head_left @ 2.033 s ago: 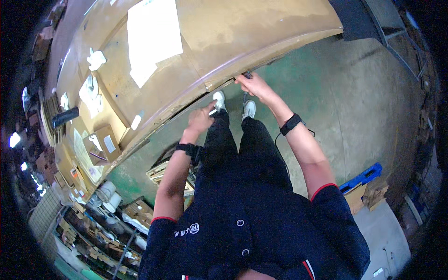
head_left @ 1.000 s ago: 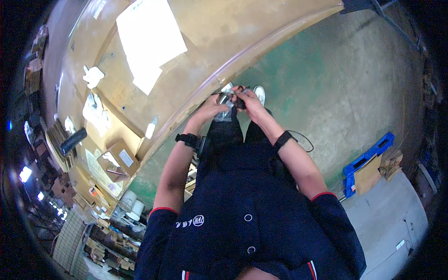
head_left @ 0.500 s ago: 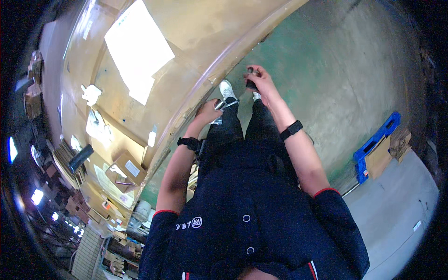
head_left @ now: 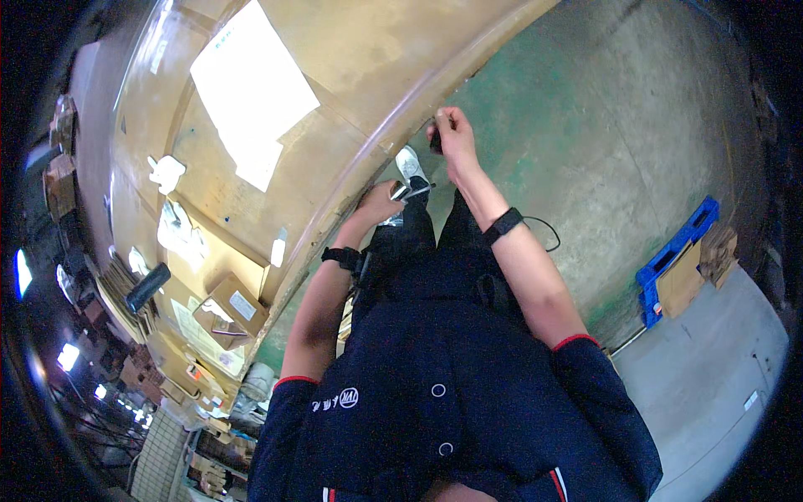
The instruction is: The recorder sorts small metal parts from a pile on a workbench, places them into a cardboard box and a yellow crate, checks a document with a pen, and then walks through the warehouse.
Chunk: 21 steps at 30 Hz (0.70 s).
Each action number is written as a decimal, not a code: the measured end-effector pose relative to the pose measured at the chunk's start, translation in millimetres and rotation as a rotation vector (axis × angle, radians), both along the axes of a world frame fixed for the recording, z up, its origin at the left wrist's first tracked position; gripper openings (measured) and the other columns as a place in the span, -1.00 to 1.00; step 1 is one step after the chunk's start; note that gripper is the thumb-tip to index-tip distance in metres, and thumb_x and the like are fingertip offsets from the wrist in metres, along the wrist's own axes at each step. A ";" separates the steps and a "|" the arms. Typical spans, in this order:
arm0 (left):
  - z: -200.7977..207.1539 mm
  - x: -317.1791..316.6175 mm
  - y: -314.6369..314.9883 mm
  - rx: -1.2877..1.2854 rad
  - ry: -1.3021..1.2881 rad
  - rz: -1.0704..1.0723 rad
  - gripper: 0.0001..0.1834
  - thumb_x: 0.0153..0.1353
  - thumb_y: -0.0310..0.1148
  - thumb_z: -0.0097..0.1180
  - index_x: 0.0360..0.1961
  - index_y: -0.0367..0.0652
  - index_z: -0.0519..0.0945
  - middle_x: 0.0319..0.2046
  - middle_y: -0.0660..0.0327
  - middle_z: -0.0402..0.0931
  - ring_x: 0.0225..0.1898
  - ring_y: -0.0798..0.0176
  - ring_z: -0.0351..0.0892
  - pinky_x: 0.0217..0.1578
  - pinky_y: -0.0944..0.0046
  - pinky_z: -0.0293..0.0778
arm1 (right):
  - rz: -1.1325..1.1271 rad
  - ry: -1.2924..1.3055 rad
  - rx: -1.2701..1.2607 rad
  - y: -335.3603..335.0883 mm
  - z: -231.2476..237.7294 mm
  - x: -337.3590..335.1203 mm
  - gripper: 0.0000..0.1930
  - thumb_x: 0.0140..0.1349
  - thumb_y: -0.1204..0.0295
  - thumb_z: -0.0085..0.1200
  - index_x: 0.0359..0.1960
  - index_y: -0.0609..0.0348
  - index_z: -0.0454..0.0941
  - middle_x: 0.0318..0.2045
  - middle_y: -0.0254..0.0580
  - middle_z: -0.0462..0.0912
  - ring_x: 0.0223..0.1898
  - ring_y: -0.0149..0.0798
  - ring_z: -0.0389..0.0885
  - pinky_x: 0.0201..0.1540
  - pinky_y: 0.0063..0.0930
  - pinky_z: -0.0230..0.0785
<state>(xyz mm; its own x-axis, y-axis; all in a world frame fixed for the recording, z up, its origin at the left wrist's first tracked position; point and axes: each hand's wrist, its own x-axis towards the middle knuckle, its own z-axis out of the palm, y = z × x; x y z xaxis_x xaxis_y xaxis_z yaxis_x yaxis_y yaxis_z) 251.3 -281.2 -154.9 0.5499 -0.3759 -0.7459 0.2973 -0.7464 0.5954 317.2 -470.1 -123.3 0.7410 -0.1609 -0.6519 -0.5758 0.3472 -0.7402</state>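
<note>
My left hand (head_left: 381, 203) is closed around a short shiny metal piece (head_left: 399, 192), with a thin bar-like part sticking out toward the right. Under that hand hangs something clear, like plastic film (head_left: 391, 220). Farther out and to the right, my right hand (head_left: 454, 134) pinches a small black object (head_left: 436, 140). Its fingers hide most of this object, so its kind does not show. The two hands are apart, both in front of the table edge and above my shoes.
A brown-covered table (head_left: 351, 75) fills the left, carrying white sheets (head_left: 253, 88), a small open carton (head_left: 231, 309) and a black roll-shaped thing (head_left: 148, 287). Its edge runs close beside my left hand. A blue pallet (head_left: 677, 259) with cardboard lies on the floor at right.
My right hand has moved slightly away and left with the black object, and its wrist has turned. My left hand has barely shifted and keeps its hold on the metal piece.
</note>
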 end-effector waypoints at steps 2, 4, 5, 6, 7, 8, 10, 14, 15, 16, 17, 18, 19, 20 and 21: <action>-9.4 -8.7 3.5 -0.046 -0.018 0.065 -0.68 -0.20 -0.40 0.11 -0.35 -0.31 0.44 -0.45 0.00 0.50 -0.38 0.11 0.49 -0.33 0.16 0.39 | 0.041 -0.083 -0.019 -0.3 0.1 -9.9 -0.83 0.27 0.27 -0.08 -0.26 0.07 0.43 -0.58 -0.44 0.47 -0.53 -0.52 0.43 -0.57 -0.59 0.25; -8.7 -10.7 3.8 -0.004 -0.048 0.056 -0.70 -0.19 -0.39 0.10 -0.36 -0.31 0.44 -0.46 -0.01 0.50 -0.39 0.14 0.48 -0.32 0.15 0.40 | 0.151 -0.057 -0.132 -4.0 1.1 -18.0 -0.86 0.24 0.35 -0.04 -0.25 0.09 0.42 -0.57 -0.42 0.46 -0.54 -0.52 0.42 -0.55 -0.61 0.25; -3.4 -8.4 1.7 -0.026 -0.038 0.044 -0.69 -0.18 -0.40 0.10 -0.35 -0.31 0.44 -0.44 -0.02 0.51 -0.37 0.14 0.49 -0.31 0.15 0.40 | 0.205 -0.053 -0.185 -7.6 -0.2 -17.8 -0.87 0.22 0.38 -0.02 -0.24 0.10 0.42 -0.57 -0.42 0.45 -0.54 -0.52 0.42 -0.54 -0.61 0.25; 4.2 -3.1 -3.2 -0.049 -0.032 0.020 -0.69 -0.17 -0.40 0.09 -0.33 -0.31 0.44 -0.42 -0.03 0.51 -0.36 0.13 0.49 -0.30 0.15 0.40 | 0.269 -0.164 -0.377 -16.1 -16.7 -22.4 -0.82 0.15 0.46 0.03 -0.21 0.12 0.42 -0.55 -0.41 0.44 -0.54 -0.52 0.40 -0.52 -0.63 0.27; 8.6 -0.9 -3.4 -0.063 -0.022 0.010 -0.68 -0.16 -0.40 0.09 -0.32 -0.32 0.44 -0.40 -0.04 0.52 -0.34 0.13 0.50 -0.28 0.15 0.41 | 0.261 -0.220 -0.543 -18.3 -21.0 -22.6 -0.78 0.10 0.44 0.08 -0.20 0.12 0.43 -0.55 -0.38 0.45 -0.54 -0.48 0.40 -0.50 -0.59 0.28; -8.7 -11.2 4.0 -0.006 -0.040 0.011 -0.65 -0.14 -0.40 0.08 -0.26 -0.31 0.45 -0.35 -0.04 0.53 -0.29 0.12 0.52 -0.26 0.16 0.41 | 0.259 -0.285 -0.703 -15.2 -17.5 -22.5 -0.74 0.06 0.43 0.12 -0.19 0.12 0.44 -0.56 -0.35 0.45 -0.54 -0.45 0.41 -0.49 -0.55 0.29; 2.5 -8.0 0.7 -0.004 -0.003 0.015 -0.59 -0.15 -0.42 0.07 -0.17 -0.26 0.46 -0.25 -0.05 0.52 -0.18 0.02 0.51 -0.17 0.13 0.40 | 0.198 -0.276 -0.800 -17.1 -17.0 -22.3 -0.71 0.04 0.40 0.15 -0.18 0.12 0.45 -0.54 -0.31 0.49 -0.56 -0.42 0.42 -0.49 -0.51 0.31; -2.3 -11.9 2.9 -0.005 0.015 -0.006 -0.59 -0.16 -0.44 0.07 -0.18 -0.24 0.46 -0.23 -0.06 0.51 -0.15 -0.05 0.50 -0.14 0.11 0.39 | 0.031 -0.057 -0.198 -20.1 -3.5 -23.9 -0.76 0.13 0.34 0.09 -0.20 0.16 0.44 -0.49 -0.24 0.57 -0.65 -0.46 0.44 -0.54 -0.54 0.33; -5.2 -14.2 4.5 -0.004 0.002 -0.008 -0.59 -0.16 -0.44 0.07 -0.18 -0.24 0.46 -0.23 -0.06 0.51 -0.15 -0.04 0.50 -0.14 0.12 0.39 | -0.004 -0.005 0.035 -19.9 1.1 -24.0 -0.77 0.16 0.32 0.07 -0.21 0.17 0.44 -0.48 -0.23 0.58 -0.68 -0.48 0.43 -0.56 -0.55 0.33; -8.1 -15.2 7.0 -0.038 0.018 0.001 -0.58 -0.16 -0.41 0.08 -0.17 -0.25 0.45 -0.24 -0.06 0.51 -0.16 -0.03 0.50 -0.14 0.11 0.38 | 0.019 0.011 0.192 -18.8 6.1 -25.0 -0.69 0.23 0.18 -0.01 -0.21 0.18 0.44 -0.51 -0.25 0.59 -0.74 -0.56 0.39 -0.63 -0.63 0.29; -11.7 -14.0 5.3 -0.050 0.042 0.001 -0.59 -0.16 -0.41 0.08 -0.18 -0.25 0.45 -0.25 -0.06 0.51 -0.17 -0.04 0.50 -0.14 0.11 0.38 | -0.038 0.067 0.397 -21.8 1.5 -25.8 -0.66 0.23 0.13 -0.03 -0.21 0.18 0.44 -0.53 -0.26 0.58 -0.74 -0.55 0.37 -0.63 -0.64 0.27; -12.8 -13.4 3.9 -0.059 0.064 0.003 -0.59 -0.16 -0.41 0.08 -0.19 -0.25 0.45 -0.26 -0.05 0.51 -0.17 -0.04 0.50 -0.14 0.10 0.38 | -0.092 0.124 0.605 -25.4 -9.8 -28.8 -0.62 0.23 0.08 -0.05 -0.20 0.17 0.44 -0.54 -0.28 0.58 -0.75 -0.55 0.36 -0.64 -0.64 0.25; -13.5 -13.0 3.0 -0.068 0.086 0.006 -0.60 -0.16 -0.41 0.08 -0.19 -0.26 0.45 -0.27 -0.05 0.51 -0.18 -0.05 0.50 -0.14 0.10 0.38 | -0.144 0.181 0.813 -28.3 -21.0 -30.8 -0.59 0.23 0.04 -0.07 -0.19 0.17 0.44 -0.56 -0.30 0.57 -0.76 -0.55 0.34 -0.65 -0.65 0.24; -24.0 -18.7 6.2 -0.100 0.043 0.015 -0.62 -0.18 -0.43 0.09 -0.23 -0.26 0.45 -0.31 -0.06 0.52 -0.24 -0.01 0.52 -0.20 0.12 0.41 | -0.172 0.249 0.894 -27.9 -30.3 -31.0 -0.53 0.22 -0.04 -0.12 -0.19 0.16 0.45 -0.65 -0.38 0.50 -0.78 -0.54 0.26 -0.67 -0.65 0.19; -22.6 -19.0 6.2 -0.123 0.062 0.030 -0.62 -0.18 -0.43 0.09 -0.24 -0.26 0.46 -0.33 -0.05 0.53 -0.26 0.01 0.53 -0.22 0.13 0.42 | -0.163 0.318 0.921 -31.6 -34.3 -30.8 -0.55 0.22 -0.02 -0.09 -0.20 0.16 0.45 -0.66 -0.40 0.47 -0.79 -0.55 0.23 -0.67 -0.66 0.17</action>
<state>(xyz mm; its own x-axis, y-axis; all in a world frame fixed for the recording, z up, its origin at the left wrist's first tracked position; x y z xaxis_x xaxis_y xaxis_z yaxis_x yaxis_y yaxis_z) 232.4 -275.0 -177.5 0.5166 -0.4506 -0.7281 0.3574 -0.6592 0.6616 286.5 -501.7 -157.6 0.5236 0.4248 -0.7385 -0.5953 0.8025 0.0396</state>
